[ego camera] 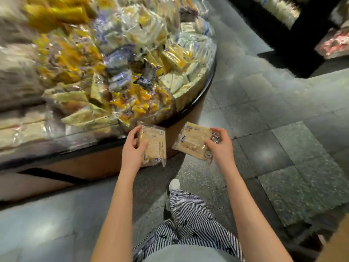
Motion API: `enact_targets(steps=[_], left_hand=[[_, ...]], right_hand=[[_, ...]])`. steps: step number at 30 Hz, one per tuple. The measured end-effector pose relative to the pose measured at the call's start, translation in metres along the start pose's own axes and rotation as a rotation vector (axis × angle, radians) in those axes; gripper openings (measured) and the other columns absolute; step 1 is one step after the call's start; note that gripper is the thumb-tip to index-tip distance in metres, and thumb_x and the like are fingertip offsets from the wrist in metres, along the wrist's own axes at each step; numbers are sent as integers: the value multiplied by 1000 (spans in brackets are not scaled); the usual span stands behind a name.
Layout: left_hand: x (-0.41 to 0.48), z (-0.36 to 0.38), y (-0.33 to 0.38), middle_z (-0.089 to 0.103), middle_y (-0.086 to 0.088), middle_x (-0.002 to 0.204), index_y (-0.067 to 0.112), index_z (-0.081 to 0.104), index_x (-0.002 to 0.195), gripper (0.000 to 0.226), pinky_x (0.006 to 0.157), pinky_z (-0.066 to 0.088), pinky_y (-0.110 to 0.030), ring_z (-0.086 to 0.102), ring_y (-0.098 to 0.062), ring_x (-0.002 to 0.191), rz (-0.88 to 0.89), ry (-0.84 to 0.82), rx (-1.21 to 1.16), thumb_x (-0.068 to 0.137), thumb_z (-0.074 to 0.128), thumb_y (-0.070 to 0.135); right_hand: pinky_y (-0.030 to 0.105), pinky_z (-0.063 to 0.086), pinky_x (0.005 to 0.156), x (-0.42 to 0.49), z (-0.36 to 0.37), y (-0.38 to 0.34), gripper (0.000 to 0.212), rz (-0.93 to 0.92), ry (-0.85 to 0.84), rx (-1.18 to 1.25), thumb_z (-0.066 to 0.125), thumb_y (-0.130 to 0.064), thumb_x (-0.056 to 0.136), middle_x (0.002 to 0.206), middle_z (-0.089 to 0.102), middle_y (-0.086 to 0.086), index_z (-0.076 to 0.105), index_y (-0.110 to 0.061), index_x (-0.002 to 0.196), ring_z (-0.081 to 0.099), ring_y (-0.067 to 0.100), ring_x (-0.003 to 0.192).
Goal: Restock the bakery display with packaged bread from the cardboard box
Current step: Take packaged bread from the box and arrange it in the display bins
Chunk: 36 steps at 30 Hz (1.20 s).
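Gripping 2 flat, crinkly bread packs [155, 142]

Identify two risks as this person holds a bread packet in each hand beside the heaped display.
The right hand grips the right bread packet only at one end, so it might slip to the floor.
The display is already heaped to its rim; adding the left bread packet, held by the left hand, could push piled packets over the edge.

Floor [283, 114]: grey speckled stone tiles, polished; soft glare spots [264, 155] at centre right and lower left of the frame. Shelf unit [294, 46]: upper right, black, blurred; pale and pink packets [332, 44] on it.
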<state>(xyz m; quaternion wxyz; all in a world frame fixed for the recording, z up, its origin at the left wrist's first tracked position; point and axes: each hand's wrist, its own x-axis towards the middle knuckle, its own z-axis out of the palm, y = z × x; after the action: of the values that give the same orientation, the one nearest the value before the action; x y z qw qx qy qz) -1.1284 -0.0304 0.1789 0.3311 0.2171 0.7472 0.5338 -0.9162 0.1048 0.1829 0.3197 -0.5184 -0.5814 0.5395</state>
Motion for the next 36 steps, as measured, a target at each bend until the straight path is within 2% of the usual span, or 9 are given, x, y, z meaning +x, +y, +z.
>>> enact_targets(steps=[5, 10, 14, 17, 22, 25, 29, 31, 36], left_hand=[[14, -93, -31, 61, -7, 129, 44, 48, 127, 49, 79, 53, -21, 62, -16, 112, -24, 218, -63, 97, 56, 6], [42, -179, -57, 56, -5, 133, 35, 48, 131, 50, 76, 50, -12, 55, -16, 119, -110, 382, -62, 96, 55, 0], [71, -260, -61, 52, -8, 141, 31, 49, 138, 52, 103, 47, -39, 49, -25, 130, -166, 487, -1, 95, 59, 3], [87, -317, -57, 53, -10, 141, 31, 48, 139, 54, 105, 46, -49, 51, -27, 129, -183, 563, 21, 94, 60, 5], [97, -381, -61, 54, -9, 139, 26, 46, 142, 52, 81, 49, -19, 55, -20, 122, -230, 740, 20, 96, 55, 2], [96, -412, -72, 61, -6, 129, 31, 46, 140, 52, 69, 49, -16, 62, -16, 105, -253, 837, -52, 97, 53, 2], [101, -458, -86, 65, -8, 123, 34, 47, 137, 52, 74, 52, -24, 65, -15, 100, -250, 870, -95, 97, 54, 3], [112, -486, -92, 64, -7, 121, 31, 48, 137, 51, 72, 53, -18, 65, -12, 97, -238, 855, -101, 97, 54, 1], [162, -556, -101, 61, -6, 125, 40, 50, 132, 52, 74, 49, -20, 64, -14, 102, -215, 686, -87, 96, 55, 3]], right_hand=[[12, 45, 69, 13, 109, -12, 24, -26, -160, -32, 69, -4, 84, 95, 59, -4, 57, -18, 100, 56, 5, 84], [31, 50, 76, 32, 225, -17, 15, 15, -312, -54, 72, -16, 85, 93, 65, -2, 61, -26, 87, 62, 16, 88], [21, 49, 70, 45, 322, -46, 8, -18, -489, -37, 69, -18, 90, 101, 66, -1, 65, -24, 94, 63, 13, 91], [21, 55, 76, 48, 388, -66, 19, -62, -600, -33, 66, -18, 92, 113, 66, -6, 69, -28, 108, 63, 3, 92], [30, 56, 84, 37, 477, -92, 23, -102, -740, -89, 65, -17, 93, 107, 64, -9, 69, -28, 113, 61, 5, 92], [23, 55, 83, 22, 518, -104, 24, -159, -797, -116, 62, -13, 94, 108, 63, -15, 67, -29, 112, 59, -4, 95], [23, 50, 91, 7, 566, -110, 27, -237, -813, -186, 59, -6, 94, 109, 61, -19, 67, -26, 111, 53, -10, 102], [25, 49, 96, 1, 592, -108, 29, -288, -804, -232, 59, -2, 93, 112, 63, -13, 68, -23, 111, 54, -9, 104], [24, 45, 102, -21, 642, -102, 39, -315, -741, -398, 52, 11, 88, 113, 62, -7, 68, -14, 113, 54, 3, 108]])
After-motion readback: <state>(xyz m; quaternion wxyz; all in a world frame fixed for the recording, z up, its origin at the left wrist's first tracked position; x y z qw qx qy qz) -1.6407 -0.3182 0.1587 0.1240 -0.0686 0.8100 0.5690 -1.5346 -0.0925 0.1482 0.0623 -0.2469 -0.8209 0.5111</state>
